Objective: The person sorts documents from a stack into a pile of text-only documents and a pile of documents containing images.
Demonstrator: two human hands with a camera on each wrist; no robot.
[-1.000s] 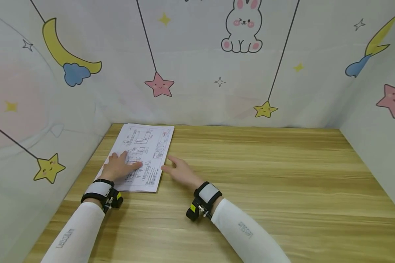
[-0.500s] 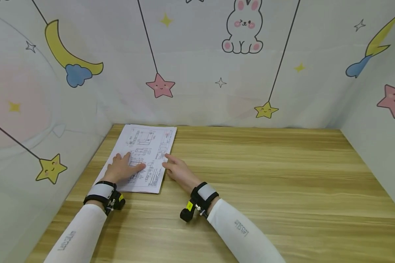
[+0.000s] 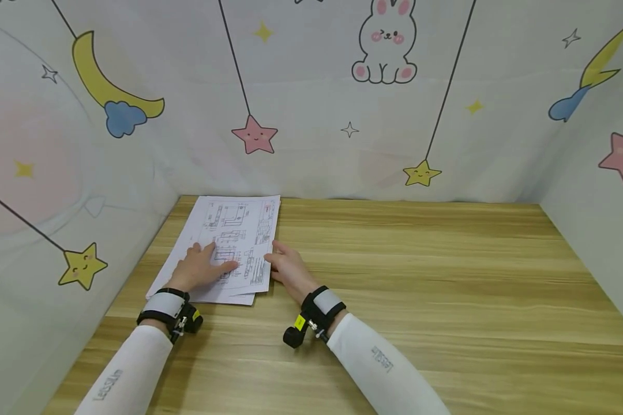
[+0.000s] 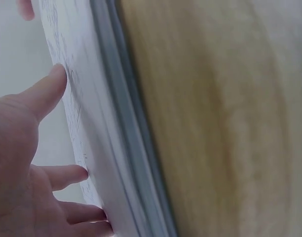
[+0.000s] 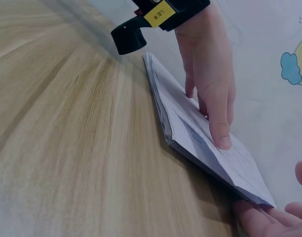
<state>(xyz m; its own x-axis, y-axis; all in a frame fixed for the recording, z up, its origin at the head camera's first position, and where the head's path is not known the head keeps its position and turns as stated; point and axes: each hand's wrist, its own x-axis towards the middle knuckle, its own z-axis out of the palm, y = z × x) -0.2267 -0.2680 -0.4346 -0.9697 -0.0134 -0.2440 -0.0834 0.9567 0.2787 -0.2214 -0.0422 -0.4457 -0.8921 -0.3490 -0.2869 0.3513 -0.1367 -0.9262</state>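
I have the left hand (image 3: pixel 197 270) resting, fingers spread, on a stack of printed drawings (image 3: pixel 223 230) at the bench's (image 3: pixel 394 276) far left, the upper sheets (image 3: pixel 256 265) jutting right past the lower. At that right edge the right hand (image 3: pixel 293 274) has fingers (image 5: pixel 254 219) underneath; from here I cannot tell whether it pinches them.

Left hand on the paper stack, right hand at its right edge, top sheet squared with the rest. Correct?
Not squared: the head view shows the top sheet jutting right, past the stack below. The left hand is on the stack, the right hand at its right edge.
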